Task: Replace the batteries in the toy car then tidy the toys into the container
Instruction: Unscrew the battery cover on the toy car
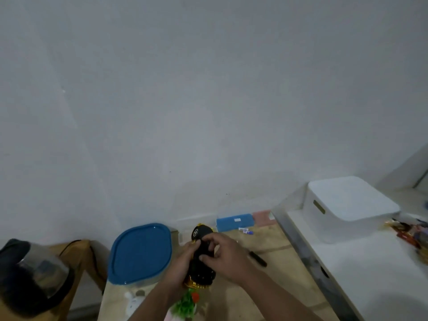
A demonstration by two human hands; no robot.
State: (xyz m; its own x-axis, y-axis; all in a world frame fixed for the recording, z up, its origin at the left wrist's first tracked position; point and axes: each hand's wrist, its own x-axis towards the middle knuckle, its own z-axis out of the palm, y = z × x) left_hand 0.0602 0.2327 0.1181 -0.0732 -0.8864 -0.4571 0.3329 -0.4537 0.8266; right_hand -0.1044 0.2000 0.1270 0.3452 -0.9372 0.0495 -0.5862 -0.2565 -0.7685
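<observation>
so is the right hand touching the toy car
Touching. The head view shows the right hand with fingers pressed on the upturned underside of the toy car, which the left hand holds.

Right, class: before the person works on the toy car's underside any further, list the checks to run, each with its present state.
1. Black-and-gold toy car flipped, underside facing up: ok.
2. Left hand supporting the car's side: ok.
3. Right hand fingers on the underside: ok.
4. Battery cover open: cannot tell, fingers hide it.
5. Fresh batteries within reach: cannot tell.
6. Blue-lidded clear container open for toys: not ok, lid on.
</observation>
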